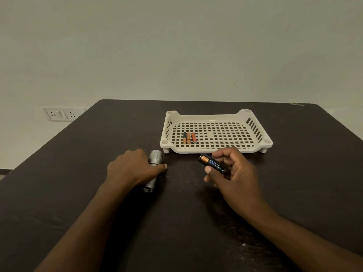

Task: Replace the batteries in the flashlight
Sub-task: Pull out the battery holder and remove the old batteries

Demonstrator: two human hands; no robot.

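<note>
A silver flashlight (155, 160) lies on the dark table (98, 150), head toward the far side. My left hand (133, 167) rests over its body, fingers curled round it, hiding the middle. My right hand (233, 173) is raised just right of it and pinches a black battery holder (212, 163) loaded with copper-and-black batteries between thumb and fingers. Three small loose batteries (189, 138) lie side by side in the left part of a white perforated tray (259, 143).
The tray stands on short legs beyond both hands, toward the table's far side. A wall socket plate (60, 114) sits on the wall at far left. The table's left edge runs diagonally toward me.
</note>
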